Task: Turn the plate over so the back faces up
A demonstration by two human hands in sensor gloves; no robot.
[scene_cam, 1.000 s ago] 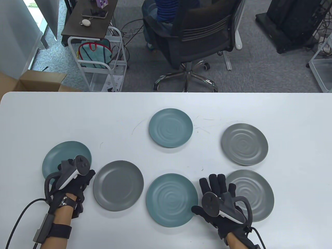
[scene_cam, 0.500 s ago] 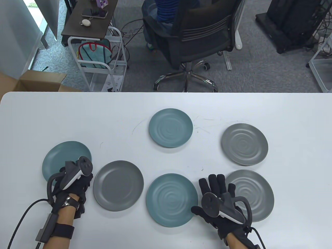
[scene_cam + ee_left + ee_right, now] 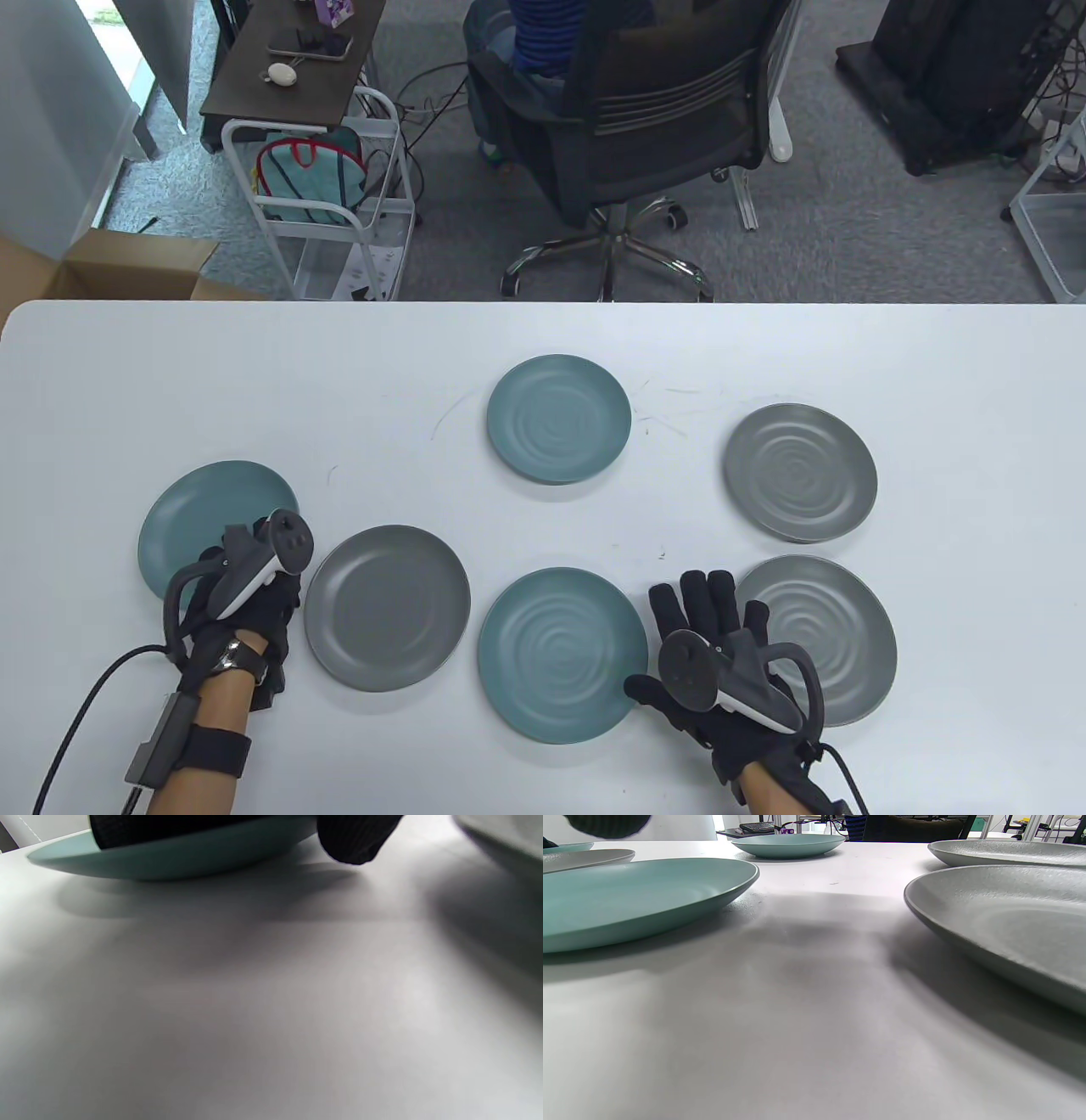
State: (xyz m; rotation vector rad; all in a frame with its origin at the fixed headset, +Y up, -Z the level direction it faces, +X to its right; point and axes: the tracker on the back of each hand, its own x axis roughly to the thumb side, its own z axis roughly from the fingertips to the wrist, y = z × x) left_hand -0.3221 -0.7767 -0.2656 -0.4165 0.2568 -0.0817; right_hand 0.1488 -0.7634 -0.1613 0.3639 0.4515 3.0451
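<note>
The left hand (image 3: 242, 607) has slid a little to the right and toward the near edge since a second ago; the right hand (image 3: 721, 671) has not moved.

The round teal plate at the far left (image 3: 204, 518) lies on the white worktop (image 3: 170, 382), with its smooth back up. In the left wrist view its near edge looks a little raised, with a shadow under it. The left hand rests on the near right part of this plate (image 3: 169, 855), and one gloved fingertip (image 3: 354, 840) hangs down past the rim. Its grip is on the rim, though I cannot tell how tight.

Just beside it lies a round grey plate with a smooth top (image 3: 387, 608). Next comes a teal plate with ring marks (image 3: 562, 654), then a grey ringed plate near the right (image 3: 819, 638).

The right hand lies flat on the worktop between these 2 ringed plates, its fingers spread apart and holding nothing.

Farther back lie 1 more teal ringed plate (image 3: 559, 418) and 1 more grey ringed plate (image 3: 799, 472), well apart.
</note>
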